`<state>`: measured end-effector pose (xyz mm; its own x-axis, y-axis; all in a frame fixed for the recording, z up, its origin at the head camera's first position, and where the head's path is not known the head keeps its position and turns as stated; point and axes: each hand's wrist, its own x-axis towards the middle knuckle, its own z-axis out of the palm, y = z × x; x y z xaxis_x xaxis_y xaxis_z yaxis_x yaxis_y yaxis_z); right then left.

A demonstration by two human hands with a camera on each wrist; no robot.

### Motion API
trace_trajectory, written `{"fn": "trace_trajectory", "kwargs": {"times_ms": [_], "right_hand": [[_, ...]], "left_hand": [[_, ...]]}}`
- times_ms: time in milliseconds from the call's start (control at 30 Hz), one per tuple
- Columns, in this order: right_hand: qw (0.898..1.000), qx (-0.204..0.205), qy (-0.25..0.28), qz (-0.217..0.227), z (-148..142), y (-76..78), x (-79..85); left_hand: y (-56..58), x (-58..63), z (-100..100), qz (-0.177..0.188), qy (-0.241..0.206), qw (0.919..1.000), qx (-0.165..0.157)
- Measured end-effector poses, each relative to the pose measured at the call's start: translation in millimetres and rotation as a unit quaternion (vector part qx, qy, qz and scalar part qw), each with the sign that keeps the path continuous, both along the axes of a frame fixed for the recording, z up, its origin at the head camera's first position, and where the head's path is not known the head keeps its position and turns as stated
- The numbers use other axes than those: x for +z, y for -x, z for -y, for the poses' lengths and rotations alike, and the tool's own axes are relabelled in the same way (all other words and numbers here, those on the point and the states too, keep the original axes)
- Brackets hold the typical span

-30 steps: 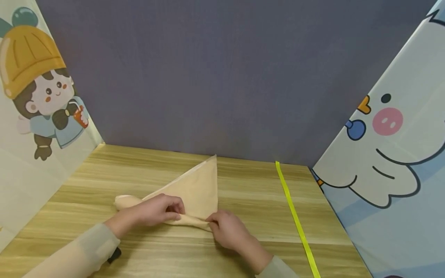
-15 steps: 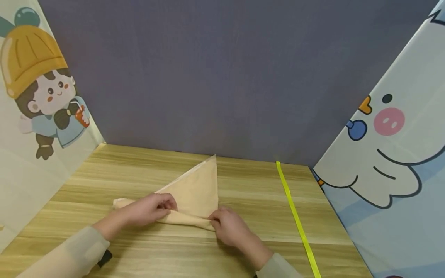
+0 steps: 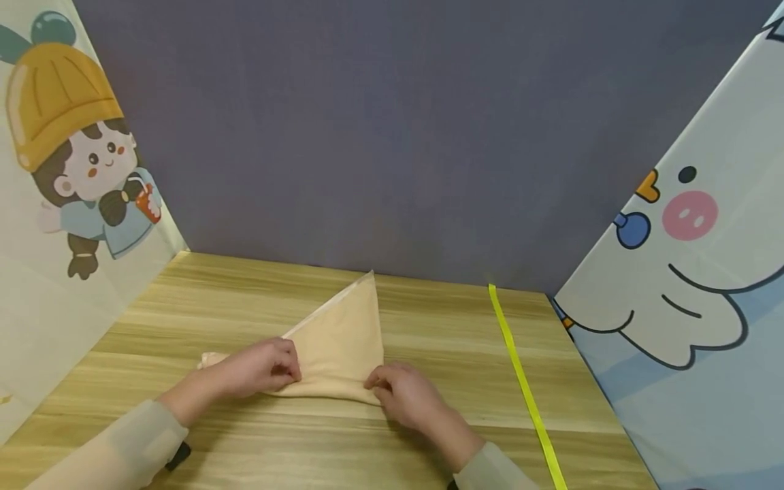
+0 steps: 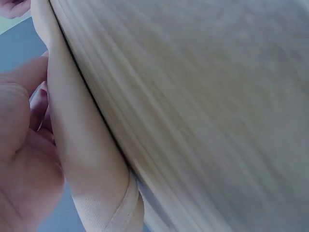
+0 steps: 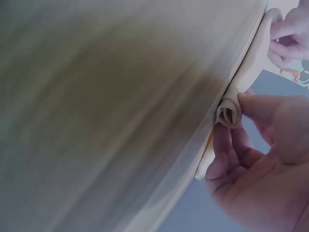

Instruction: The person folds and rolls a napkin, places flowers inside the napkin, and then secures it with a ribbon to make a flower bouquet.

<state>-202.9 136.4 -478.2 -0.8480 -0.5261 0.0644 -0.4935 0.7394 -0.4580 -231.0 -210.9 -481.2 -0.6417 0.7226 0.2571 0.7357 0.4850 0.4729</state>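
Observation:
A beige cloth lies on the table, its far part a flat triangle with the tip towards the back wall. Along the near side it is rolled into a tube, whose spiral end shows in the right wrist view. My right hand pinches that right end between thumb and fingers. Further left, my left hand holds the roll with curled fingers, thumb on the near side in the left wrist view. The roll's left end sticks out past my left hand, partly hidden by it.
A yellow strip runs front to back on the right of the wood-grain table. Behind stands a dark grey wall. Panels with cartoon prints close off the left and right.
My left hand has shifted left along the roll, and its fingertips now press down on the cloth. My right hand stays at the right end. The triangle's tip has moved slightly left.

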Motion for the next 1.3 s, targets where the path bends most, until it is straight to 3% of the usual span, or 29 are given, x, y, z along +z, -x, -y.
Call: {"fn": "trace_trajectory", "kwargs": {"times_ms": [167,400,600,667,767,933,967,1067,1200,1300], "right_hand": [[0.997,0.033,-0.031,-0.058,-4,1.9,0.1],[0.988,0.087,-0.076,-0.105,-7,5.2,1.1],[0.984,0.109,-0.079,-0.116,-12,7.3,-0.1],[0.986,0.105,-0.073,-0.111,-13,8.5,-0.7],[0.988,0.092,-0.065,-0.104,-15,10.3,-0.8],[0.991,0.081,-0.056,-0.093,-19,12.1,0.2],[0.991,0.081,-0.055,-0.092,-21,12.5,0.6],[0.993,0.073,-0.049,-0.077,-25,14.4,1.1],[0.997,0.061,-0.037,-0.038,-29,17.7,2.1],[0.998,0.05,-0.033,-0.009,-31,20.1,2.7]], "left_hand": [[-5.7,-0.9,5,0.025,0.006,0.9993,-0.027],[-14.6,-2.4,9,-0.01,0.023,0.9995,-0.018],[-12.3,-2.5,6,-0.015,0.003,0.9997,-0.02],[-10.7,-1.4,5,-0.012,-0.005,0.9999,-0.011],[-9.3,-0.6,2,-0.019,-0.006,0.9995,0.027],[-8.8,0.1,-5,-0.038,0.015,0.9966,0.071],[-8.6,1.0,-7,-0.032,0.016,0.9969,0.07],[-7.6,3.8,-13,0.033,0.001,0.9973,0.065],[-8.7,6.2,-18,0.127,-0.032,0.988,0.082],[-10.3,5.7,-18,0.147,-0.041,0.9834,0.098]]}}
